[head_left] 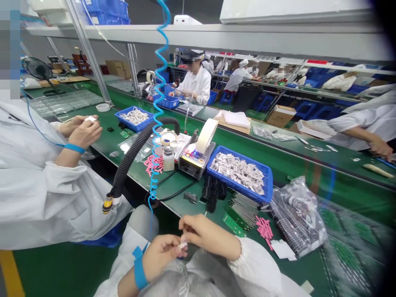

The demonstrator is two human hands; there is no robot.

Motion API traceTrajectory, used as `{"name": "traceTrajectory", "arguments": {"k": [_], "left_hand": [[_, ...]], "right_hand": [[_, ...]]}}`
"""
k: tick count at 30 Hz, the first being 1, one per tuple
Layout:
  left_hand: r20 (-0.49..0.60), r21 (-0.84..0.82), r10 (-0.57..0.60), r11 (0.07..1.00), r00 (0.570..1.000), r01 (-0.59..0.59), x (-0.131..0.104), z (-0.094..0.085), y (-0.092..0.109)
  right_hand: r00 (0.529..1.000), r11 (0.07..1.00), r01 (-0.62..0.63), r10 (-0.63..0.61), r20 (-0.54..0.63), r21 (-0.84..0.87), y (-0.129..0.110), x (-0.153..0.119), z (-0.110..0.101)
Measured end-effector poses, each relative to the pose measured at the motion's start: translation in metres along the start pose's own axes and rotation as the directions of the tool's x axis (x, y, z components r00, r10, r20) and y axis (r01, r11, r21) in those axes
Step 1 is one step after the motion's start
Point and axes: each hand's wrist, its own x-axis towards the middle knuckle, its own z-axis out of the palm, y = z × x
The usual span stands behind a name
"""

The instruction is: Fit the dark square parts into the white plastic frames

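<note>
My left hand (pixel 161 251) and my right hand (pixel 206 235) meet over my lap at the bottom middle, below the table's front edge. Together they pinch a small white piece (pixel 182 245), the left from below, the right from above. A blue wrist strap (pixel 139 268) wraps my left wrist. In front of my hands on the green table (pixel 278 165) lie green circuit boards (pixel 234 225), pink strips (pixel 264 228) and a blue tray (pixel 268 181) full of small white parts.
A tape dispenser (pixel 198 154), a small bottle (pixel 168 159) and a black flexible hose (pixel 133 152) stand left of the tray. A coiled blue cord (pixel 157 103) hangs down. A clear bag of parts (pixel 297 218) lies right. A co-worker's hands (pixel 81 130) work at left; others sit behind.
</note>
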Motion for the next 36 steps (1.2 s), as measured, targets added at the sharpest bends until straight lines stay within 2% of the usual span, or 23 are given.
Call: {"name": "traceTrajectory", "arguments": {"k": [2, 5, 7, 9, 12, 15, 17, 19, 22, 25, 29, 32, 36], "left_hand": [[-0.059, -0.09, -0.012, 0.996, 0.998, 0.007, -0.003, -0.01, -0.005], [-0.198, -0.303, -0.032, 0.953, 0.98, -0.031, -0.008, -0.028, -0.015], [-0.263, -0.421, -0.08, 0.906, 0.962, -0.039, -0.01, -0.043, -0.018], [-0.292, -0.498, -0.126, 0.866, 0.948, -0.039, -0.014, -0.06, -0.019], [-0.348, -0.594, -0.176, 0.801, 0.921, -0.071, -0.017, -0.09, -0.017], [-0.46, -0.661, -0.2, 0.727, 0.865, -0.184, -0.019, -0.124, -0.014], [-0.534, -0.661, -0.19, 0.701, 0.824, -0.266, -0.02, -0.146, -0.012], [-0.586, -0.644, -0.177, 0.694, 0.791, -0.322, -0.02, -0.164, -0.011], [-0.625, -0.616, -0.164, 0.704, 0.763, -0.354, -0.021, -0.18, -0.011], [-0.644, -0.579, -0.137, 0.731, 0.753, -0.362, -0.022, -0.186, -0.014], [-0.658, -0.535, -0.078, 0.749, 0.749, -0.392, -0.023, -0.189, -0.016], [-0.649, -0.54, -0.057, 0.736, 0.758, -0.408, -0.023, -0.193, -0.014], [-0.59, -0.594, -0.05, 0.703, 0.806, -0.391, -0.016, -0.189, -0.008]], "right_hand": [[0.99, 0.986, -0.109, 0.096, -0.1, -0.13, 0.005, 0.018, 0.0], [0.943, 0.921, -0.293, 0.234, -0.235, -0.257, 0.018, 0.045, 0.004], [0.923, 0.881, -0.357, 0.282, -0.263, -0.31, 0.027, 0.06, 0.007], [0.92, 0.867, -0.37, 0.291, -0.262, -0.334, 0.033, 0.069, 0.009], [0.926, 0.878, -0.351, 0.273, -0.261, -0.325, 0.032, 0.069, 0.004], [0.938, 0.92, -0.305, 0.245, -0.246, -0.247, 0.019, 0.064, -0.007], [0.961, 0.964, -0.225, 0.195, -0.195, -0.143, 0.004, 0.067, -0.011], [0.988, 0.994, -0.11, 0.11, -0.107, 0.006, -0.013, 0.08, -0.004], [1.0, 0.963, -0.01, 0.002, 0.028, 0.271, -0.04, 0.117, 0.029], [0.989, 0.858, -0.07, -0.007, 0.148, 0.509, -0.065, 0.16, 0.079], [0.965, 0.624, -0.235, 0.057, 0.256, 0.746, -0.093, 0.194, 0.132], [0.956, 0.4, -0.292, 0.13, 0.262, 0.869, -0.105, 0.196, 0.145], [0.947, 0.111, -0.295, 0.165, 0.275, 0.949, -0.105, 0.178, 0.133]]}}
